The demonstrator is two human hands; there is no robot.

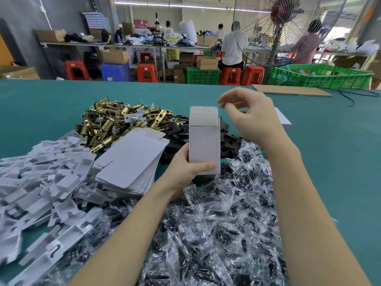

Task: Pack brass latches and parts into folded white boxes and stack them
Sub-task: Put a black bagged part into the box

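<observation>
The left hand (186, 168) grips an upright folded white box (204, 141), top flap open, above the bagged-parts pile (216, 234). The right hand (247, 116) hovers just beside the flap, fingers loosely curled, holding nothing. Brass latches (109, 122) lie heaped behind the flat box blanks (129, 164).

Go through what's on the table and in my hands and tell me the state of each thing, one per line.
White box: upright, top flap open, held at its base.
Left hand: grips the box.
Right hand: raised beside the box top, fingers loosely curled, holding nothing.
Flat box blanks: unfolded, stacked.
Brass latches: loose heap.
Black plates: loose pile.
Plastic bags of parts: sealed, heaped.
White inserts: loose pile.
</observation>
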